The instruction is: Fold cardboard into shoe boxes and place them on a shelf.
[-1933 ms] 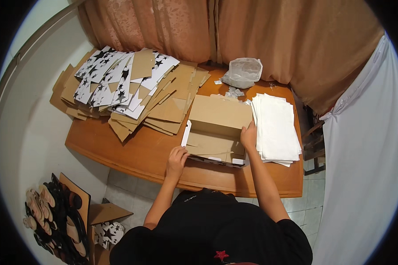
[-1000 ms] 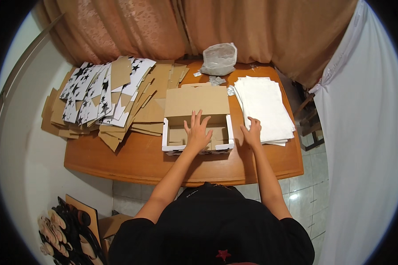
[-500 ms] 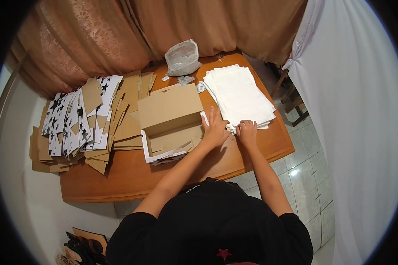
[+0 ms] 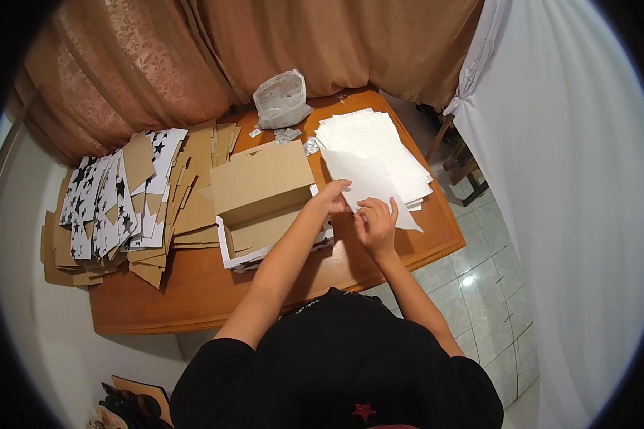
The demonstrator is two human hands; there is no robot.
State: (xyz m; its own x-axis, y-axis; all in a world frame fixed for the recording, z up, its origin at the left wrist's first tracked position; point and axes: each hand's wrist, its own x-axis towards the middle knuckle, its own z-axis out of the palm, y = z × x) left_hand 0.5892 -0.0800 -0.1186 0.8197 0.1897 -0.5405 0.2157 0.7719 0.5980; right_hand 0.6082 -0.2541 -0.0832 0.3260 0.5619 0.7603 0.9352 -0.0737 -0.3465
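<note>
While the sheet point(image 4: 368, 175) is held at its near left edge by the left hand point(image 4: 334, 196), its white surface is spread beyond and to the right of this grip. The grip is narrow: the thumb is laid upon the sheet, and the other fingers are partly hidden. Just to the right of it, the right hand point(image 4: 376, 225) is placed at the near edge of the sheet with bent fingers; whether anything is pinched by them cannot be told. Beyond the grip, the white stack point(image 4: 368, 132) of paper is partly covered by the sheet. To the left of the grip, the box point(image 4: 257, 212) is placed with its lid point(image 4: 261, 171) raised. Farther left, flat cardboard point(image 4: 194, 207) is piled up, and star-patterned pieces point(image 4: 93, 193) are laid on top. Beyond the box, small packets point(image 4: 286, 134) are scattered near a bag point(image 4: 280, 107). All these are carried by the table point(image 4: 150, 311), which is bordered at its far side by a brown curtain point(image 4: 293, 43).
</note>
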